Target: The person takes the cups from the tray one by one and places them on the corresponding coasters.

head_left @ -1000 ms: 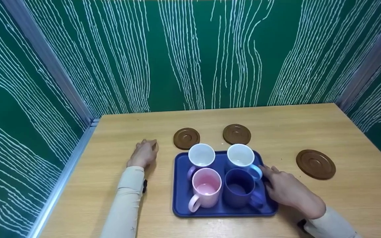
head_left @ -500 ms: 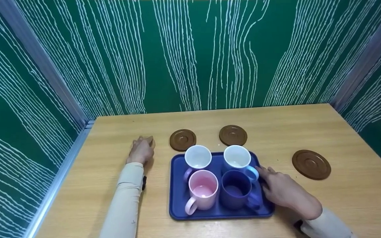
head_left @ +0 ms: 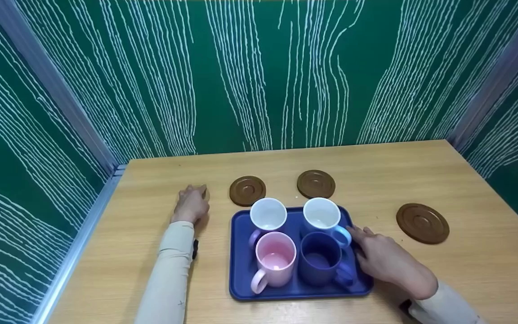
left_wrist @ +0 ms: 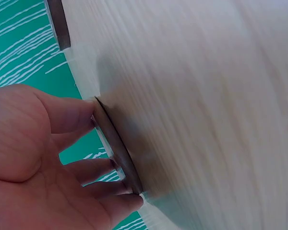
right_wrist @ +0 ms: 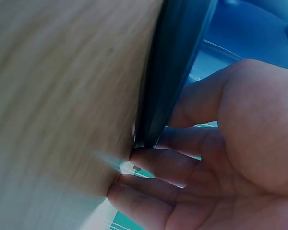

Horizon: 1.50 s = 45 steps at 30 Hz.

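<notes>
The left hand [head_left: 190, 204] grips a brown disc [left_wrist: 117, 146] at its edge, thumb on one side and fingers on the other. That disc is at the left of the worktop [head_left: 155, 180], to the left of the other discs; being round, it has no long axis. The wrist view catches it edge-on, its face out of sight, while from the head the hand covers nearly all of it.

The right hand [head_left: 387, 256] holds the right rim of a blue tray [head_left: 242, 252] — thumb on the inner side, the other fingers outside and low by the worktop. The tray's longer sides run left to right, and most of its floor is hidden under four mugs. A pink mug [head_left: 280, 272] and a dark blue mug [head_left: 314, 272] stand in front, a purple-handled mug [head_left: 268, 213] and a light-blue-handled mug [head_left: 322, 213] behind. The two left handles point left and towards the person, the two right ones right and towards the person. The front mugs partly block the back pair, and the dark blue handle is hard to make out against the tray.

Beyond the tray lie a left disc [head_left: 247, 191] and a middle disc [head_left: 316, 183]; a right disc [head_left: 422, 223] lies past the right hand.
</notes>
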### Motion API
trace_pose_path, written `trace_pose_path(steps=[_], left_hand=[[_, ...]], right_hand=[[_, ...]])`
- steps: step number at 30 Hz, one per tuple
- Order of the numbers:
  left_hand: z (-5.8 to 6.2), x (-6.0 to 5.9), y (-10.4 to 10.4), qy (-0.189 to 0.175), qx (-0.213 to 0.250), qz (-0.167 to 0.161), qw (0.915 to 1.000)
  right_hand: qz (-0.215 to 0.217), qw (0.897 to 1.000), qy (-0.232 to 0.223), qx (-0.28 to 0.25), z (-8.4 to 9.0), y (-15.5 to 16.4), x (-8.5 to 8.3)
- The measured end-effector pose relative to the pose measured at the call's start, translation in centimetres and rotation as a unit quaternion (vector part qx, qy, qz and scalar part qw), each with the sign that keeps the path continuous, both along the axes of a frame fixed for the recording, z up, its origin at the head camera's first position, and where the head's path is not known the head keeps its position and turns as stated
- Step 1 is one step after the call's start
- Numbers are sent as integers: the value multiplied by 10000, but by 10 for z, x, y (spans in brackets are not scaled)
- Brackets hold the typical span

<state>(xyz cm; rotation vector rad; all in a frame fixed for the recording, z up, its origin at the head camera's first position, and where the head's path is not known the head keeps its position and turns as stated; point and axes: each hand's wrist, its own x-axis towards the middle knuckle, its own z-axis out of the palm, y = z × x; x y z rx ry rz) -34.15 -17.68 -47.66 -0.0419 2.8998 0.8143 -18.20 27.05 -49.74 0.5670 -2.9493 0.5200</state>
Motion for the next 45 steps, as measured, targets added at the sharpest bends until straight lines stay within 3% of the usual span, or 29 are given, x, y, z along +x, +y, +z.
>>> trace_pose_path(steps=[6, 10, 19, 23, 29, 38, 45], left_hand=[[2, 3, -4, -98, -82, 1, 9999], [12, 7, -9, -100, -89, -32, 9999], [49, 24, -8, 538, -38, 121, 9985], [59, 38, -1, 921, -24, 135, 9957], [69, 56, 9, 1190, 38, 48, 9929], [70, 85, 24, 1331, 163, -76, 9909], [54, 106, 34, 1499, 144, -330, 9880]], right_hand=[[9, 9999, -115, 30, -1, -2, 1], [20, 9999, -145, 57, -1, -1, 1], [-19, 9999, -112, 73, 0, 2, 1], [12, 10000, 18, 9, -2, 1, 1], [-1, 10000, 1, 13, -1, 1, 0], [13, 10000, -14, 34, 1, 1, 0], [-6, 10000, -14, 82, 1, 2, -1]])
